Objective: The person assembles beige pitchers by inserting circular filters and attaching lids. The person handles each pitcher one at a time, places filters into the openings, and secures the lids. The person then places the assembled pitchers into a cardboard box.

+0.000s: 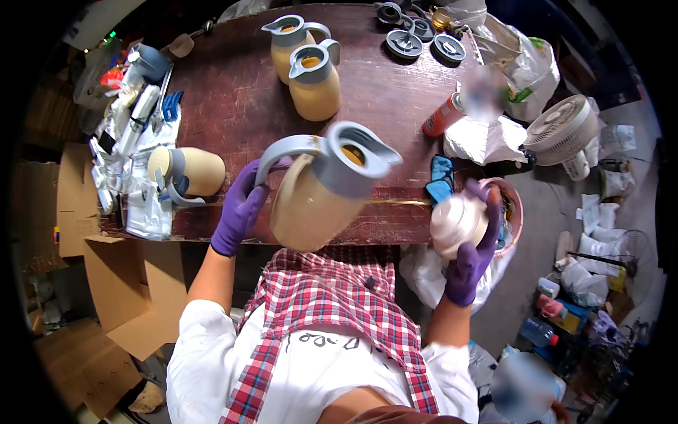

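Observation:
In a purple glove, my left hand (240, 210) is closed on the grey handle of a cream vacuum jug (311, 201). The jug tilts over the table's near edge, its spout to the right and its top uncovered. My right hand (474, 265), also gloved, grips a round cream lid (453, 225), blurred by motion, beside a pink bin (518, 212). Two more jugs without lids stand further back, a nearer one (316, 95) and one behind it (280, 53). On the left, a cream jug with its lid on (201, 172) lies on its side.
The dark red table (233, 85) fills the middle. Grey round lids (404, 44) sit at its far right. A red spray can (445, 115), blue cloths (441, 180) and a white fan (561, 127) are at the right. Plastic-wrapped items (152, 205) line the left edge, with cardboard boxes (134, 283) below.

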A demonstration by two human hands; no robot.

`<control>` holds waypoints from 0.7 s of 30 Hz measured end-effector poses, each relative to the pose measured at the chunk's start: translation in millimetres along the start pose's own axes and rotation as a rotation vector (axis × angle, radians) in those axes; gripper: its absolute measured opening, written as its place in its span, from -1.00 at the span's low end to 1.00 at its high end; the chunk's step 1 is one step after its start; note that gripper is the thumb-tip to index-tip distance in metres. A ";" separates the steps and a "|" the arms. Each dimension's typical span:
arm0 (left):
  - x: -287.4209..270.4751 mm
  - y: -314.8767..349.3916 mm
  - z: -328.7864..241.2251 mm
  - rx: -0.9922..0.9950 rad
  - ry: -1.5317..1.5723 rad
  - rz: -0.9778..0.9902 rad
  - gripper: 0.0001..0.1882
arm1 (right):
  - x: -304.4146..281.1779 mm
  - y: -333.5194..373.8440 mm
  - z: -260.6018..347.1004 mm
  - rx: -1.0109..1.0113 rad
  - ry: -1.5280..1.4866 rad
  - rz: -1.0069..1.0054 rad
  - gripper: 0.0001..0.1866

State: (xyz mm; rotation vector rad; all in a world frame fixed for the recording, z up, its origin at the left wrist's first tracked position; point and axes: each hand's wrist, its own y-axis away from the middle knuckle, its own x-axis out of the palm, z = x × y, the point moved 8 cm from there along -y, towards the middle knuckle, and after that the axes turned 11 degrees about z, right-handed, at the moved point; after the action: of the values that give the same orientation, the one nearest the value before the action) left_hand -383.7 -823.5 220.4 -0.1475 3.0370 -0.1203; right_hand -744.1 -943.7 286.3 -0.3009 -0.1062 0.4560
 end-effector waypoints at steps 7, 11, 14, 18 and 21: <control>-3.2 46.3 -6.8 -0.041 0.484 0.174 -0.41 | 191.3 -45.3 67.3 -0.375 0.493 1.009 -0.13; -16.4 66.9 14.2 -0.091 0.649 0.229 -0.33 | 226.8 -26.1 58.9 -0.385 0.334 1.070 -0.18; -30.1 76.4 15.2 -0.050 0.634 0.265 -0.34 | 261.6 -15.4 69.5 -0.417 0.333 1.266 -0.25; -48.0 87.0 9.0 -0.037 0.534 0.239 -0.40 | 274.0 -0.7 74.6 -0.502 0.399 1.185 -0.26; -64.6 99.8 -15.2 -0.022 0.393 0.101 -0.49 | 271.6 -6.6 60.6 -0.305 0.475 1.002 -0.33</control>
State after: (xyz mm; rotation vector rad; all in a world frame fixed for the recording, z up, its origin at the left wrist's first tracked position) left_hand -330.4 -716.9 233.3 0.0333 3.4300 -0.1202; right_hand -508.9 -811.6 355.2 -0.7576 0.4691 1.3490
